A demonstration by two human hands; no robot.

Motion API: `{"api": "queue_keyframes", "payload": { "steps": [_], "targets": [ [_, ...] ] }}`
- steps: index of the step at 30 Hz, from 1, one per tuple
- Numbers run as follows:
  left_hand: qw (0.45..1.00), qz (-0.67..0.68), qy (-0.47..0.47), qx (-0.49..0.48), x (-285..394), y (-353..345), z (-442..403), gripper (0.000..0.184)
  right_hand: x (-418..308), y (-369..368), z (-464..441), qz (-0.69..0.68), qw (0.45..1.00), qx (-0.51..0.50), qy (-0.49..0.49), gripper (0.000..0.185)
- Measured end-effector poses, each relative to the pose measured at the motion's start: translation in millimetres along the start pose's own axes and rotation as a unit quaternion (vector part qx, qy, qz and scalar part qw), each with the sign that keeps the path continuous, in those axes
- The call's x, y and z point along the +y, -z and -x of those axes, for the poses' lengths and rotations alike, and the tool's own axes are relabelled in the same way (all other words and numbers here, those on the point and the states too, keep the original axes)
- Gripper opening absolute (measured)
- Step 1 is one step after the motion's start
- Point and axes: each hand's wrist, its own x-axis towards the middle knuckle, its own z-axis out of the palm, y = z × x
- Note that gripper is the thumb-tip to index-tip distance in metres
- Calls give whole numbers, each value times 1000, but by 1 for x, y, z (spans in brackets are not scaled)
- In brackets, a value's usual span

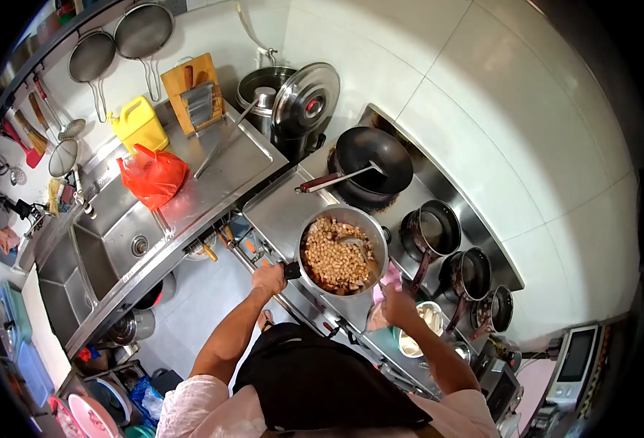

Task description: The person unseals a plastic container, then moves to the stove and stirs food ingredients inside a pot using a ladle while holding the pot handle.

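My left hand (pixel 269 279) is wrapped round the black handle (pixel 292 271) of a metal pot (pixel 382 252) on the steel counter. Diced, pale brown food (pixel 333 252) fills much of the pot, with darker liquid at its lower edge. A metal ladle (pixel 356 243) lies partly buried in the food. Its handle slants over the rim to my right hand (pixel 398 305), whose fingers are closed around the end. Pink cloth or plastic (pixel 389 279) shows right beside that hand. Close by it stands a bowl (pixel 430 317) of white pieces.
A black wok (pixel 369 164) with a long-handled tool (pixel 344 177) sits behind the pot. Several small dark pans (pixel 438 226) line the stove on the right. Leftward are a double sink (pixel 110 244), a red plastic bag (pixel 152 175) and a yellow jug (pixel 139 124).
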Motion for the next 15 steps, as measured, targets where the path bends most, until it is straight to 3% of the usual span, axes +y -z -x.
{"api": "queue_keyframes", "payload": {
  "steps": [5, 8, 12, 15],
  "targets": [
    [1000, -7, 1, -2, -1, -3, -3, 26, -23, 60, 32, -73, 996, -8, -52, 38],
    [1000, -7, 3, -11, 0, -1, -3, 27, -21, 63, 51, -102, 995, 1, -17, 42],
    [1000, -12, 0, -9, 0, 0, -2, 28, -27, 44, 61, -56, 996, -72, -20, 45],
    [1000, -11, 6, -18, 1, -1, -3, 29, -16, -22, 38, -24, 999, -35, 2, 49]
  ]
}}
